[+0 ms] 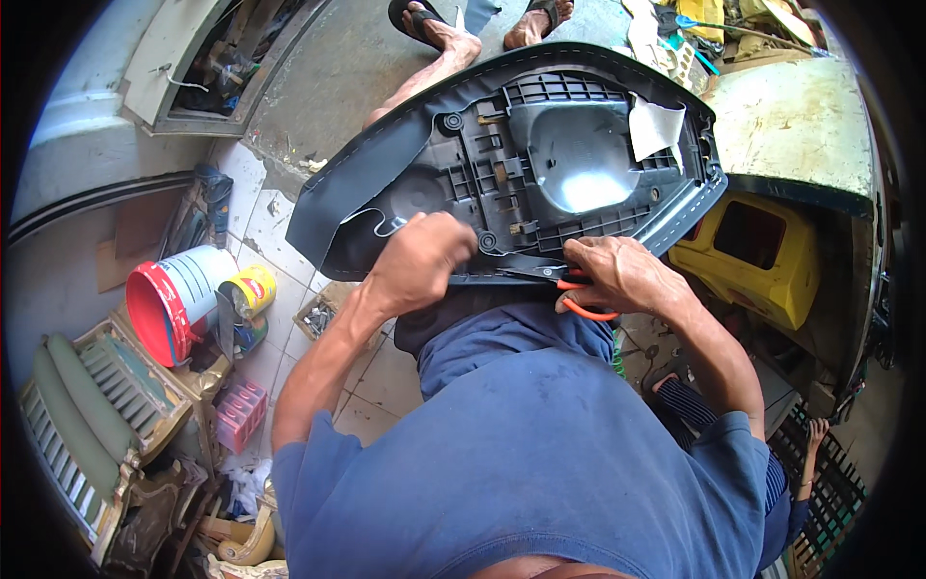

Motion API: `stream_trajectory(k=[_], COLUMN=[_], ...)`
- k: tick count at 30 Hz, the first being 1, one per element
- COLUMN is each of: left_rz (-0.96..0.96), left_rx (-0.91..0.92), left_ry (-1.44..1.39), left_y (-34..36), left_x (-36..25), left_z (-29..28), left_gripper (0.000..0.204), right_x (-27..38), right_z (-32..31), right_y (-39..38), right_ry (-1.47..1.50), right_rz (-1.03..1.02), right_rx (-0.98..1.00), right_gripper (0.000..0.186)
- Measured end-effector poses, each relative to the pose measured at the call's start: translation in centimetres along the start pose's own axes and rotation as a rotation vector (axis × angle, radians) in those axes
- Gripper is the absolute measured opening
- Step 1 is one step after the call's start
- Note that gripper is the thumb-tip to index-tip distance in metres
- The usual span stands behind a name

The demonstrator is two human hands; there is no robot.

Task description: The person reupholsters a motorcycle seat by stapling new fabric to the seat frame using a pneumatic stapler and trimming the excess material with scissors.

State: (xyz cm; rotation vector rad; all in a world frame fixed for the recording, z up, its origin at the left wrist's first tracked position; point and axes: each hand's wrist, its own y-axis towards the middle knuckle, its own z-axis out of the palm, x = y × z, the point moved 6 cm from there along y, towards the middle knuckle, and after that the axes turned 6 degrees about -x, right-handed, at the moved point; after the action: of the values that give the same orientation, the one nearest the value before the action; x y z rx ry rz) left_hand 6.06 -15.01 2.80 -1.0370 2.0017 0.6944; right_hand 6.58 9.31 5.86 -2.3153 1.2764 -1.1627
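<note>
Upside down across my lap lies a motorcycle seat, its black plastic base (pixel 463 159) facing up. A black cover (pixel 371 159) with light stitching wraps the rim, and its loose edge folds inward. My left hand (pixel 424 256), slightly blurred, is closed in a pinch at the near edge, on what looks like a strip of that cover; a thin curl of it shows beside the fingers. In my right hand (pixel 622 275) are scissors (pixel 571 282) with orange-red handles. Their blades point left along the cover's near edge, toward my left hand.
A white-and-red bucket (pixel 178 299), a yellow can (pixel 251 289) and a pink plastic basket (pixel 241 413) stand at left, near a slatted wooden chair (pixel 96 425). A yellow plastic housing (pixel 748 256) sits at right. Another person's feet (pixel 444 34) are beyond the seat; someone else's hand (pixel 818 434) shows lower right.
</note>
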Motion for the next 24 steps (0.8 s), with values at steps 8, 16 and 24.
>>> stream_trajectory(k=[8, 16, 24], left_rz=[0.137, -0.015, -0.136], left_rx=[-0.108, 0.210, 0.227], left_ry=[0.256, 0.215, 0.017], left_y=[2.7, 3.0, 3.9], left_x=[-4.9, -3.4, -1.1], left_z=[1.5, 4.6, 4.7], left_gripper=[0.024, 0.021, 0.016], right_x=[0.8, 0.3, 0.2], right_z=[-0.4, 0.0, 0.7], right_y=[-1.0, -0.6, 0.5], right_ry=[-0.008, -0.043, -0.043], right_rz=[-0.041, -0.056, -0.123], right_rx=[-0.018, -0.056, -0.070], right_gripper=[0.044, 0.044, 0.051])
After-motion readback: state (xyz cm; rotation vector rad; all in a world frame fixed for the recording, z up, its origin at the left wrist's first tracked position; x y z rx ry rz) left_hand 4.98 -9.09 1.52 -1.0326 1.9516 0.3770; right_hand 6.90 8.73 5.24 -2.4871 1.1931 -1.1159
